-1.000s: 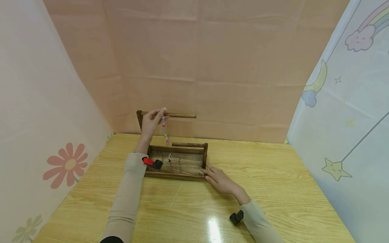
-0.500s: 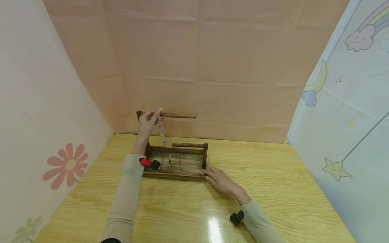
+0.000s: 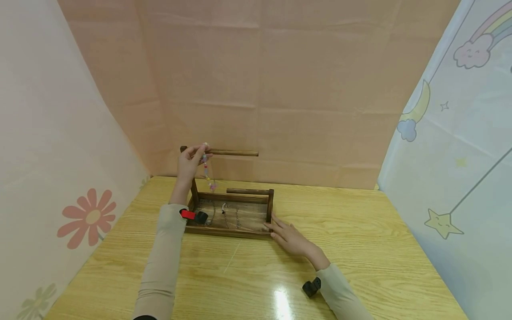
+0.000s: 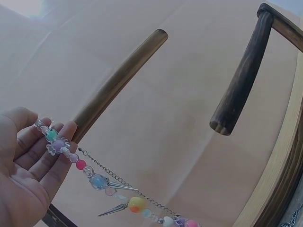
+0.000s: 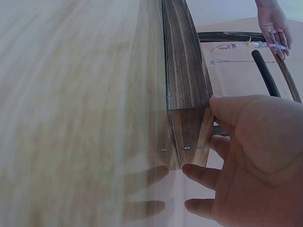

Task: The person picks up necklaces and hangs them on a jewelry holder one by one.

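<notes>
My left hand pinches one end of a colourful beaded necklace at the upper bar of a dark wooden jewelry stand. In the left wrist view, candy-like beads, silver spikes and a thin chain hang below the fingers. Fingers cover the spot where necklace and bar meet, so whether it loops round the bar is hidden. My right hand holds the right front corner of the stand's tray, its thumb at the rim and fingers along the outer end.
Several thin chain bracelets lie inside the tray. A shorter lower bar juts left from the right post, its left end free. Beneath is a wood-grain table, with a peach backdrop close behind the stand.
My left hand has slid a little to the left along the upper bar with the necklace, toward the left post. The right hand stays at the tray's corner.
</notes>
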Motion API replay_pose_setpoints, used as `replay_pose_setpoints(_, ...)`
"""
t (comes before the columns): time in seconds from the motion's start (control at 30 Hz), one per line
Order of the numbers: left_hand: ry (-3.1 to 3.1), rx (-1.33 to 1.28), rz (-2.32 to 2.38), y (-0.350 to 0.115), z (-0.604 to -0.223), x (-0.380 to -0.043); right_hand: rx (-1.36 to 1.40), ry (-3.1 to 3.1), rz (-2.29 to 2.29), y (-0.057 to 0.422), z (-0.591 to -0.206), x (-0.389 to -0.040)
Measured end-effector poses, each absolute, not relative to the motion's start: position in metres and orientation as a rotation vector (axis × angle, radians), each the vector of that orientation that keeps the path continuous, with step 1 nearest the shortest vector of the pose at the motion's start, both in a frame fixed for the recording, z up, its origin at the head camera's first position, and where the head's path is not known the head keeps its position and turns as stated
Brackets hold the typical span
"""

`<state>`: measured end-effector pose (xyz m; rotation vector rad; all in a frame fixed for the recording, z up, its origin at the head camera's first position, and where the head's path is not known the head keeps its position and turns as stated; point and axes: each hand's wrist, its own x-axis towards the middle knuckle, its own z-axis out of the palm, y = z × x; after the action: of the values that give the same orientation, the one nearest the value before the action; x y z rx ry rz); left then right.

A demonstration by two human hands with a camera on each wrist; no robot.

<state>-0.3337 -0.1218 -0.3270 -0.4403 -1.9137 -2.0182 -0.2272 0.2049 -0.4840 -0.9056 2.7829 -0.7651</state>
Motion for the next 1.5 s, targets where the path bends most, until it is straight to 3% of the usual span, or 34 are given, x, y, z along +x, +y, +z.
replay_pose_setpoints(1.0,-1.805,-0.349,-2.093,-0.144,-0.345,-0.350,-0.923,2.789,-0.764,0.204,-0.485,-0.228)
replay_pose_setpoints(1.5,-1.819,-0.330,-2.111,-0.151,-0.339,-0.338,-0.914,2.767,-0.794,0.205,-0.481,-0.227)
